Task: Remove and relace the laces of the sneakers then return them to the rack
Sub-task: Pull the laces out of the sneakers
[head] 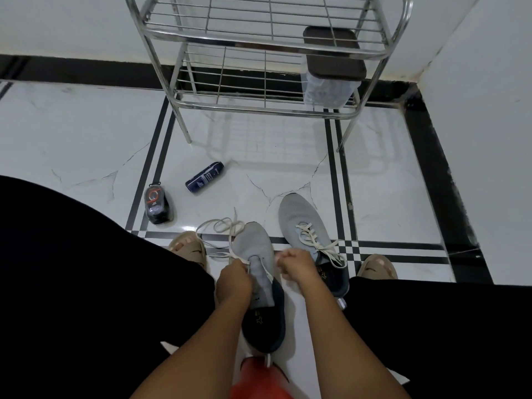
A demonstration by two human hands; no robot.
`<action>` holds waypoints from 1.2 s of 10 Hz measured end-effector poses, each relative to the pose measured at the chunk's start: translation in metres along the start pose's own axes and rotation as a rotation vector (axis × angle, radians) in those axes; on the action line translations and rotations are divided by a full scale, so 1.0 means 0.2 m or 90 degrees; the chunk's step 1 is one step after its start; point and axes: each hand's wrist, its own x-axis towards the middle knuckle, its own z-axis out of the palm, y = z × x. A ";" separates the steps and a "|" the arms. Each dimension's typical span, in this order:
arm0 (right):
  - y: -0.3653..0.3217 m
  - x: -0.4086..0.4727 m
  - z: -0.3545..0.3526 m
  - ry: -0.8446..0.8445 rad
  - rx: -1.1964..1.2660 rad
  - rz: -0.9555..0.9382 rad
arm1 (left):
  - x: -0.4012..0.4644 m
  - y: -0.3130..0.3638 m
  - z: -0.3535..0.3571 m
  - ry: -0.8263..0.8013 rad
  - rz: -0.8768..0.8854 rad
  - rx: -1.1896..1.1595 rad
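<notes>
A grey sneaker with a dark heel [256, 249] lies between my knees, toe pointing away. Its cream lace [218, 228] is mostly pulled out and lies in loops by the toe. My left hand [233, 280] pinches the lace at the sneaker's left eyelets. My right hand [296, 267] is curled at the right side of the tongue, where a lace strand runs; what it holds is hidden. The second grey sneaker [305, 223] stands to the right, laced. The metal rack [259, 41] stands ahead by the wall.
A dark blue spray can [205, 177] lies on the white tiles and a black shoe-polish bottle [157, 204] lies to its left. A clear box with a brown lid [331, 67] sits on the rack's lower shelf. My feet wear tan slippers [188, 249]. An orange-red object [259, 378] lies between my forearms.
</notes>
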 end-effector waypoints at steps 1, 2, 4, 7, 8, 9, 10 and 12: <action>-0.09 0.01 0.09 0.022 -0.127 -0.157 | 0.00 -0.03 -0.02 -0.039 -0.057 -0.155; -0.11 0.02 0.20 -0.024 -0.343 -0.243 | 0.05 -0.04 -0.06 -0.073 -0.105 -0.275; -0.02 0.02 0.28 0.014 -0.544 -0.314 | 0.08 -0.07 -0.05 -0.098 -0.146 -0.331; -0.17 0.13 0.06 0.220 0.273 -0.017 | 0.06 -0.05 -0.07 -0.059 -0.139 -0.306; -0.28 0.19 -0.14 0.343 0.439 -0.047 | 0.06 -0.05 -0.06 -0.063 -0.135 -0.294; -0.32 0.14 -0.13 0.360 0.209 -0.122 | 0.06 -0.03 -0.07 -0.068 -0.121 -0.279; -0.23 0.09 0.03 0.177 -0.179 -0.202 | 0.08 -0.02 -0.08 -0.060 -0.149 -0.274; 0.02 0.06 0.22 0.067 -0.649 -0.336 | 0.03 0.02 -0.10 -0.087 -0.127 -0.138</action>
